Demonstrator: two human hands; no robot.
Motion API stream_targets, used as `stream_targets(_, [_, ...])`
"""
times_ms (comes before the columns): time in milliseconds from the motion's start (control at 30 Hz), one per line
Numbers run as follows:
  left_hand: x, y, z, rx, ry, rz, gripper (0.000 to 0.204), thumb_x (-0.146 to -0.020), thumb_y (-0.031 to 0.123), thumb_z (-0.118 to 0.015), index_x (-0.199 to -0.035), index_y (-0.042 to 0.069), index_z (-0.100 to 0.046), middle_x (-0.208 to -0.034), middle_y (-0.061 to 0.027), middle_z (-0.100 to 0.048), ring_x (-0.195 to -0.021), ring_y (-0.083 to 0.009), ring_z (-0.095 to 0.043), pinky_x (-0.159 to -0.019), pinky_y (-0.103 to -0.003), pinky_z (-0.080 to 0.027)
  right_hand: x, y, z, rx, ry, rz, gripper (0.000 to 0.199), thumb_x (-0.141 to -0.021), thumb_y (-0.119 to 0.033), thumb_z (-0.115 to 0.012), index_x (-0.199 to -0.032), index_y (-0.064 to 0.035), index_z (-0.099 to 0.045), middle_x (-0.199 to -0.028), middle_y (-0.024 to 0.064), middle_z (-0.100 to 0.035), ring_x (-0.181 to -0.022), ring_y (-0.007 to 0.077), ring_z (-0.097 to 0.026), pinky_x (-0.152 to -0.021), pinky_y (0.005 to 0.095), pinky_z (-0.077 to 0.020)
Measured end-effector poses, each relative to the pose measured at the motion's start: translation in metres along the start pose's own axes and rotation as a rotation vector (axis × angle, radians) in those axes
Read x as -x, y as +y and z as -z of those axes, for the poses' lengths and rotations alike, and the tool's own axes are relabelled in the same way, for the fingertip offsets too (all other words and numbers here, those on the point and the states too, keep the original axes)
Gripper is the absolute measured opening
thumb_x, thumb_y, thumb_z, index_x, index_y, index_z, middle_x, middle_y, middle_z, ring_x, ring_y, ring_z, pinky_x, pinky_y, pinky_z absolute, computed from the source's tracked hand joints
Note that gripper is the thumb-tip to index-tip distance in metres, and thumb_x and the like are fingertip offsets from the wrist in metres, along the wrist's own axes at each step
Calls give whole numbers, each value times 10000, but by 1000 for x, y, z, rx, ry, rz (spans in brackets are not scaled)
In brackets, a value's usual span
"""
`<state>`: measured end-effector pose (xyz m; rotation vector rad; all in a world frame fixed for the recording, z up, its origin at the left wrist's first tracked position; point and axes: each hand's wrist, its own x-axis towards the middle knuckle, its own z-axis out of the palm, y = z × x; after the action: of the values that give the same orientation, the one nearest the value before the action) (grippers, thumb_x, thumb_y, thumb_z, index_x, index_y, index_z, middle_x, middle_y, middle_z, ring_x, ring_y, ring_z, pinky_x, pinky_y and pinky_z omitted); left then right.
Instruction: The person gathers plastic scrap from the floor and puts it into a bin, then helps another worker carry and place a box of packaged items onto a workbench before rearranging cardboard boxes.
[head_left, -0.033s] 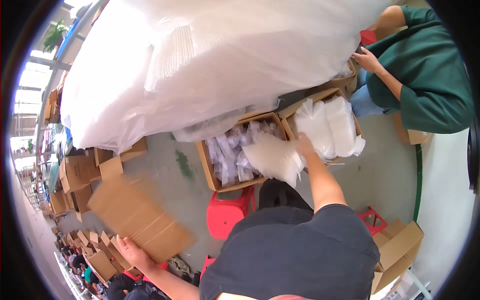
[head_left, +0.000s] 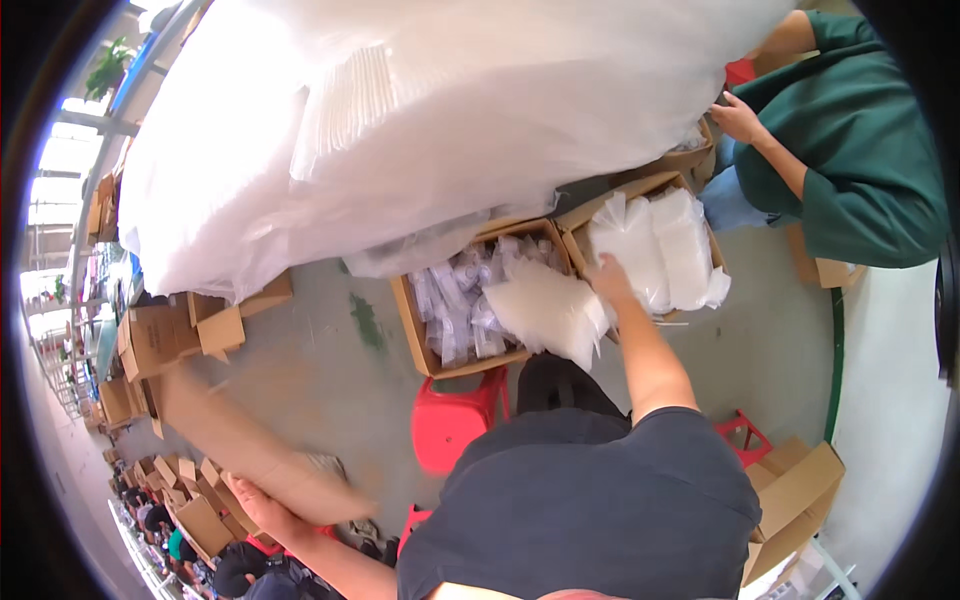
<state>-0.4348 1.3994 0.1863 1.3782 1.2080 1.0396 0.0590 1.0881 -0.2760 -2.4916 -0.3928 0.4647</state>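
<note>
One ctn [head_left: 645, 187], prob. white bags [head_left: 683, 255]

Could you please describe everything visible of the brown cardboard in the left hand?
The brown cardboard looks flat, though blurred. It slants from upper left down to lower right, left of the red stool, with the left hand gripping its lower edge. Whether it is one sheet or folded is unclear.

Filled cartons [head_left: 414, 325] and plastic stools [head_left: 446, 430] suggest a packing workshop.
</note>
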Motion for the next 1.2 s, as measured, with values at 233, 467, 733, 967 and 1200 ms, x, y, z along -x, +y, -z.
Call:
stream_targets(233, [24, -1, -8, 130, 73, 78, 396, -1018, 298, -377, -1267, 3, -463, -1085, -96, -586, -896, -177, -605, -791, -311, -509, -64, 0, 63, 281, -463, 161, 381, -777, -313, -601, -961, 18, -652, -933, 201, -670, -922, 357, -631, -838, 426, -475])
stream_targets(467, [46, -37, -40, 21, -180, 71, 353, -1002, 248, -431, -1266, 15, -425, -1121, -83, -579, -1003, -164, -567, -883, -309, -467, 69, 13, -39, 430, -553, -73, 791, -797, -388, -598, -1444, -74, -270, -1463, 197, -317, -1317, 328, -374, -1100, 417, -303])
stream_targets(733, [22, -64, -124, -134, -281, -150, 290, -1011, 213, -397, -1178, -8, -485, -1144, -83, -565, -1026, -160, -541, -896, -303, -436, 131, 20, -104, 523, -660, -338, 597, -776, -348, -605, -1305, -133, -432, -1357, 123, -439, -1275, 304, -405, -1036, 471, -327])
stream_targets(967, [-111, -69, -312, -463, -205, -409, 496, -989, 358, -395, -1222, -70, -479, -1172, -163, -554, -1054, -253, -527, -907, -358, -415, 144, 102, -120, 466, -385, -44, 283, -810, -218, -540, -991, -65, -696, -1129, 107, -617, -1127, 280, -523, -893, 418, -445])
stream_targets(1200, [-318, 6, -377, -202, -181, -142, 554, -984, 387, -397, -1247, -93, -479, -1183, -185, -558, -1013, -266, -562, -859, -359, -462, 113, 16, 122, 387, -106, 429, 170, -739, -161, -562, -693, -34, -665, -996, 178, -605, -928, 340, -584, -774, 411, -490])
